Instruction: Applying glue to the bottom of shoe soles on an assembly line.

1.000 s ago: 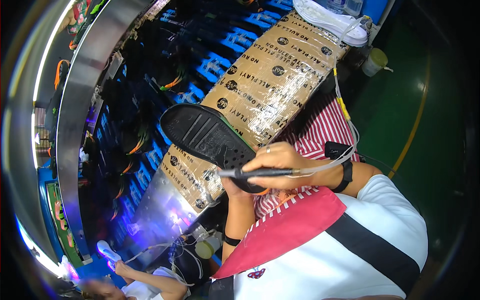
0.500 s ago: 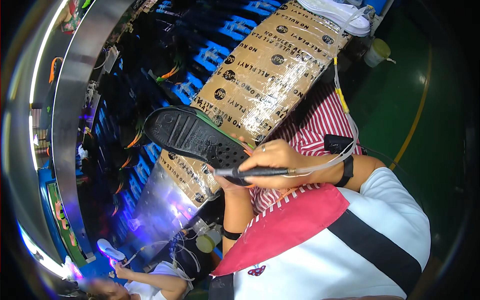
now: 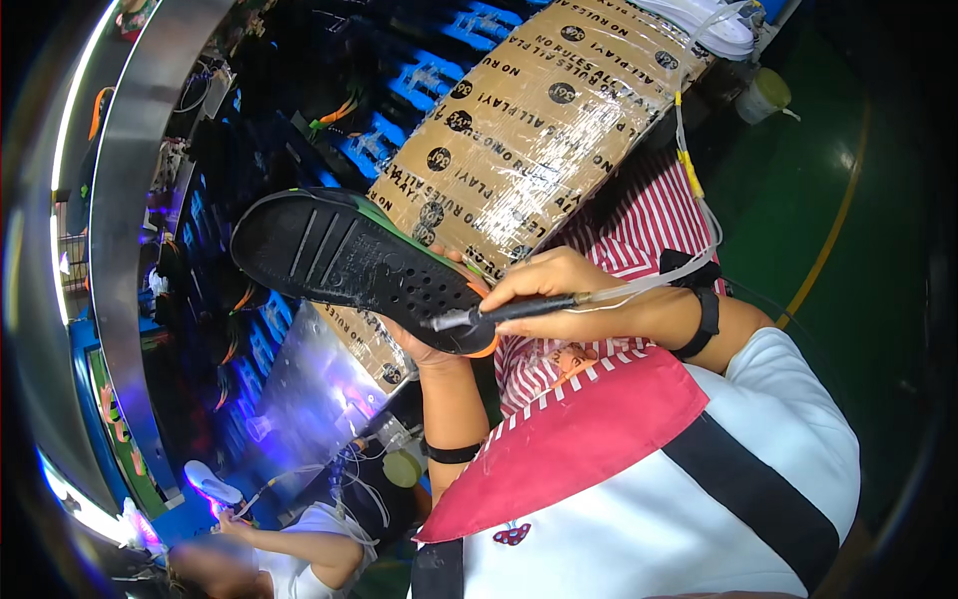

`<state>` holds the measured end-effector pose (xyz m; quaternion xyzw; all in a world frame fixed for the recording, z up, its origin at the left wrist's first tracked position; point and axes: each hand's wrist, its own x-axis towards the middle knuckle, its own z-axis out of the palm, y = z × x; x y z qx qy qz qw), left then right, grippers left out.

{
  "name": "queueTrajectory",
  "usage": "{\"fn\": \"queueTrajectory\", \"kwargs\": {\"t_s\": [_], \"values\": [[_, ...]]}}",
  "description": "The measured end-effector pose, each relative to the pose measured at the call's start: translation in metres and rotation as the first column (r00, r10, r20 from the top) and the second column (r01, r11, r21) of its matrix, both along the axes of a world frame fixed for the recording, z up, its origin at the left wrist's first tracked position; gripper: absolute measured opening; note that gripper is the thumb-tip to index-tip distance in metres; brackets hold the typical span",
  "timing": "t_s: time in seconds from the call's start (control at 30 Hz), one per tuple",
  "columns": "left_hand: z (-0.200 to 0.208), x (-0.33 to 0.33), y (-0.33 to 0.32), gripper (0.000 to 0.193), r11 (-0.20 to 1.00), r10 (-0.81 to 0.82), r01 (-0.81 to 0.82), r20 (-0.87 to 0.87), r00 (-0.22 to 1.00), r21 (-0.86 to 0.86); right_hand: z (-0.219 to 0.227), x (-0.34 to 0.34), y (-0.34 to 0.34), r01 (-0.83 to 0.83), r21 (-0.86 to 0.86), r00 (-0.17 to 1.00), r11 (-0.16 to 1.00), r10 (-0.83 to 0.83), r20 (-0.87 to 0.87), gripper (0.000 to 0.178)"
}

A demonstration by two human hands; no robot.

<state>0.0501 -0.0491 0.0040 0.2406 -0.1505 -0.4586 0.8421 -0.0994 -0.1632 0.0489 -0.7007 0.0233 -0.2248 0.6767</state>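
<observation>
Scene was dim overall, centre sharp. Purple glare hit the metal sheet (image 3: 299,389) lower left. Heavy fisheye bending, edges vignetted black; lower-left corner blurred.

Your left hand (image 3: 424,349) sits under the sole's (image 3: 354,265) heel end; your right hand (image 3: 559,295) lies to its right, holding the pen tool (image 3: 504,311) against it. The taped board (image 3: 539,130) lies behind the sole, a cup (image 3: 763,95) at its right.
</observation>
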Motion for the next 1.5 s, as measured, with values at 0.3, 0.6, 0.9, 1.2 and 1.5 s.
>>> {"fn": "queueTrajectory", "kwargs": {"t_s": [0.3, 0.6, 0.9, 1.2, 1.5], "values": [[0.009, 0.014, 0.011, 0.074, 0.987, -0.156, 0.156, 0.001, 0.988, -0.031, 0.006, -0.002, 0.004, -0.266, 0.056, 0.963, 0.962, 0.267, -0.031, 0.019], [0.010, 0.023, 0.017, 0.080, 0.985, -0.136, 0.123, 0.100, 0.986, 0.125, 0.001, -0.001, 0.006, -0.177, -0.102, 0.979, 0.979, 0.186, 0.085, 0.017], [0.005, 0.035, 0.031, 0.064, 0.977, -0.132, 0.099, 0.175, 0.976, 0.189, 0.001, -0.002, 0.002, -0.226, -0.132, 0.974, 0.965, 0.228, -0.003, 0.022], [0.022, 0.037, 0.023, 0.050, 0.925, -0.218, 0.146, 0.173, 0.961, 0.352, 0.002, -0.002, -0.001, -0.227, -0.160, 0.974, 0.960, 0.222, -0.053, 0.022], [0.050, 0.036, 0.005, 0.044, 0.787, -0.451, 0.274, 0.213, 0.867, 0.552, 0.000, 0.001, -0.008, -0.178, -0.232, 0.982, 0.956, 0.189, 0.026, 0.022]]}}
